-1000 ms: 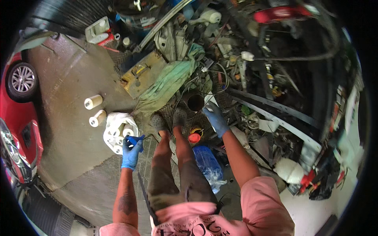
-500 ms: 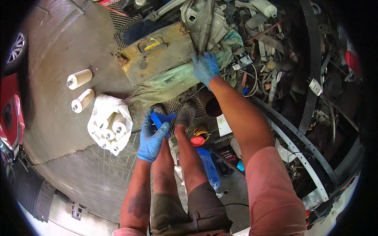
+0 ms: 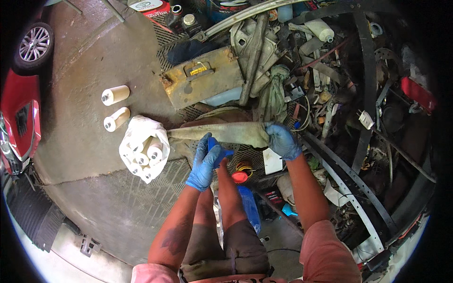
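My left hand (image 3: 203, 165), in a blue glove, is closed around a blue plastic funnel (image 3: 218, 152), its narrow end pointing right. Also gloved in blue, my right hand (image 3: 283, 142) grips the right end of a greenish, stained cloth (image 3: 222, 133). The cloth is stretched across in front of me, its left end reaching a white plastic bag (image 3: 159, 134) of white bottles (image 3: 155, 150). Beyond the cloth lies a dirty, rusty yellowish metal box (image 3: 207, 80) with a handle.
Two white bottles (image 3: 116, 95) lie on the floor at left. Metal scraps and car parts (image 3: 325, 94) crowd the right side, with long curved strips (image 3: 351, 188). A red lid (image 3: 239, 177) and a blue clear bottle (image 3: 249, 207) are near my legs. A red car (image 3: 22, 127) stands far left.
My right hand has come nearer and to the right, pulling the cloth off the ground beside the metal box. My left hand still holds the funnel. The view has shifted slightly.
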`<state>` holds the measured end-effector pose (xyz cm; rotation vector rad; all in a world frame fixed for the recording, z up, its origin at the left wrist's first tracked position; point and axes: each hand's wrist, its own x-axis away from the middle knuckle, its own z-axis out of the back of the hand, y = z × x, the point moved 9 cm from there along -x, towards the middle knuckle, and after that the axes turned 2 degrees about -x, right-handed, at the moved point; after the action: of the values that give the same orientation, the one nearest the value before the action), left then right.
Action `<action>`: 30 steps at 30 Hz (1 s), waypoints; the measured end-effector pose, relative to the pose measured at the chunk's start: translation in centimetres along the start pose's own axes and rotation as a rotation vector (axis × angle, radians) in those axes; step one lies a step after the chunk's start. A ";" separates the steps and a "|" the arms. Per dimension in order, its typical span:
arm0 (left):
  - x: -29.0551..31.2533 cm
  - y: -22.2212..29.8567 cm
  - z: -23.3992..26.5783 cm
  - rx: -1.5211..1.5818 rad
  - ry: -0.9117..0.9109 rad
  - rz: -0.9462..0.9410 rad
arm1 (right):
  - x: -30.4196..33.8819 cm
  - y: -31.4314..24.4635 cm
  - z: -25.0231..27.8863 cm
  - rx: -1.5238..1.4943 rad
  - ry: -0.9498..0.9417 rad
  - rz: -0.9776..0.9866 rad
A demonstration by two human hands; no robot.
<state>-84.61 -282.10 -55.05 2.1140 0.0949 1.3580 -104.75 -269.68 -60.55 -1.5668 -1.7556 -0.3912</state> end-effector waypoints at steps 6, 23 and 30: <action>-4.6 -5.5 -0.7 0.165 0.218 -0.067 | -3.1 0.1 -7.1 0.498 -0.171 0.027; -7.1 1.5 0.7 -0.224 0.474 -0.634 | -10.3 3.8 -6.7 1.189 0.280 0.104; -10.1 -3.6 -0.2 0.134 0.260 0.292 | -5.1 5.3 -4.6 1.450 0.516 0.372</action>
<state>-88.59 -282.88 -65.01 2.1088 -0.0200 1.8428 -98.40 -275.31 -62.26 -0.5652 -0.8287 0.5463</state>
